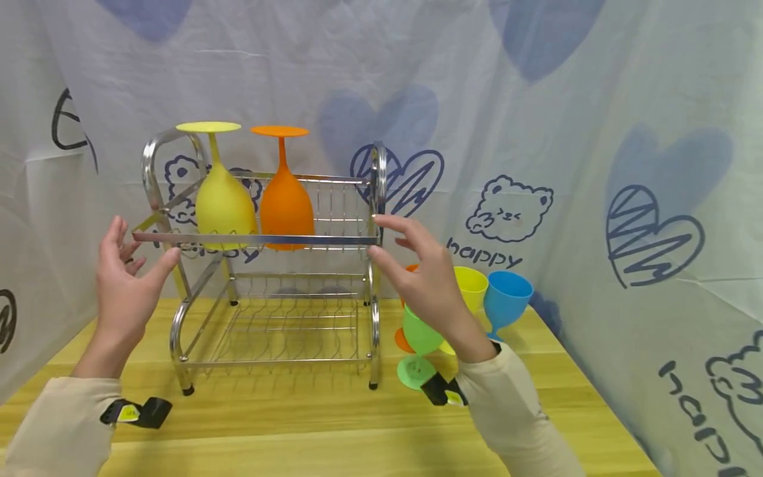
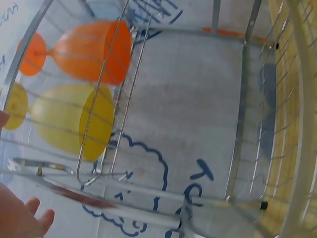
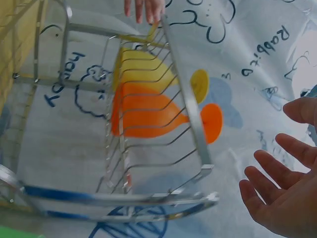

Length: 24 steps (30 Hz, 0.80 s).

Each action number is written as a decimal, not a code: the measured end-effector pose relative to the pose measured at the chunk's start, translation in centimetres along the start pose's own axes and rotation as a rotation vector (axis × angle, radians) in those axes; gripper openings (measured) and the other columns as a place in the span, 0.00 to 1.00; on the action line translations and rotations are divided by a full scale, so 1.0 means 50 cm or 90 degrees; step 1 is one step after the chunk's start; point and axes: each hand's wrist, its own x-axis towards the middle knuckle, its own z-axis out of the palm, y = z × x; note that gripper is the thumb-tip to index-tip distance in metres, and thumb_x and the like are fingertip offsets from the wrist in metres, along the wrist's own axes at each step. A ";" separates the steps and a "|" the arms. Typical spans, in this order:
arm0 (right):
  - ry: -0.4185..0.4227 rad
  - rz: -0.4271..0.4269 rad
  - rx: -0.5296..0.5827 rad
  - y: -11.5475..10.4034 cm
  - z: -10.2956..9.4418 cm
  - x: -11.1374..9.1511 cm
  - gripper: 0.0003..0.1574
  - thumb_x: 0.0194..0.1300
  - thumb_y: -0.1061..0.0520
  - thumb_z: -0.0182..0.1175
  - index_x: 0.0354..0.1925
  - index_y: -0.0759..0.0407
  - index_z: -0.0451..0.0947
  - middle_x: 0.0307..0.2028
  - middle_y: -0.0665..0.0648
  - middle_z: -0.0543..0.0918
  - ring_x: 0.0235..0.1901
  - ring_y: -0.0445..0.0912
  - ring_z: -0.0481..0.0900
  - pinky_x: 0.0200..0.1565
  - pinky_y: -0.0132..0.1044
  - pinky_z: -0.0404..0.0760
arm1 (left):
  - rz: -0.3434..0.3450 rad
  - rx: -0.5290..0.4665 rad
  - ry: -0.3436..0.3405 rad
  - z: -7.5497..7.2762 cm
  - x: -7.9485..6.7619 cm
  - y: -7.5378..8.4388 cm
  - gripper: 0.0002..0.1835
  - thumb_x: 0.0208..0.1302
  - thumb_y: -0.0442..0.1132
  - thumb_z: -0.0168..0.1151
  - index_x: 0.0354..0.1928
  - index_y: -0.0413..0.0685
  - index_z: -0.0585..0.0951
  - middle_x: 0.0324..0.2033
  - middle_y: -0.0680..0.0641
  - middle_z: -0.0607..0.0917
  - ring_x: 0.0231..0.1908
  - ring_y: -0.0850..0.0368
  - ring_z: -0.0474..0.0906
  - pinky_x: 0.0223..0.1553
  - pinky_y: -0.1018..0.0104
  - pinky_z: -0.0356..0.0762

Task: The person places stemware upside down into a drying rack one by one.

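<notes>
A two-tier metal dish rack (image 1: 274, 363) stands on the table. On its upper tier a yellow goblet (image 1: 224, 202) and an orange goblet (image 1: 286, 202) sit upside down, stems up. My left hand (image 1: 125, 285) is beside the tier's left front corner, thumb and fingers spread; whether it touches the rail cannot be told. At the other end my right hand (image 1: 426, 278) is held near the right front corner, fingers extended. In the right wrist view that hand's loosely bent fingers (image 3: 267, 183) stand apart from the rack, holding nothing.
Right of the rack stand a green goblet (image 1: 420, 331), another yellow goblet (image 1: 471, 285) and a blue goblet (image 1: 508, 298), upright. A further orange goblet (image 1: 404, 340) is mostly hidden behind the right hand and green goblet. Patterned cloth (image 1: 536, 132) hangs around the wooden table (image 1: 268, 424).
</notes>
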 end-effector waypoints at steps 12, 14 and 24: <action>0.050 0.199 -0.070 0.108 -0.045 -0.099 0.28 0.64 0.63 0.63 0.61 0.65 0.72 0.61 0.62 0.75 0.62 0.54 0.68 0.62 0.50 0.69 | 0.025 -0.043 0.030 0.044 -0.070 0.021 0.41 0.68 0.34 0.56 0.76 0.51 0.45 0.73 0.47 0.51 0.67 0.55 0.55 0.64 0.77 0.57; 0.053 0.226 -0.073 0.130 -0.054 -0.113 0.29 0.64 0.63 0.63 0.62 0.66 0.70 0.62 0.63 0.73 0.63 0.55 0.66 0.63 0.50 0.68 | 0.030 -0.034 0.013 0.051 -0.082 0.023 0.41 0.68 0.33 0.56 0.76 0.51 0.46 0.73 0.48 0.52 0.67 0.54 0.56 0.63 0.78 0.58; -0.015 0.378 -0.053 0.201 -0.080 -0.177 0.41 0.64 0.56 0.64 0.69 0.66 0.58 0.69 0.66 0.61 0.68 0.60 0.57 0.67 0.54 0.60 | 0.187 -0.014 -0.145 0.093 -0.142 0.015 0.30 0.64 0.25 0.59 0.68 0.35 0.65 0.67 0.47 0.66 0.62 0.61 0.64 0.57 0.81 0.64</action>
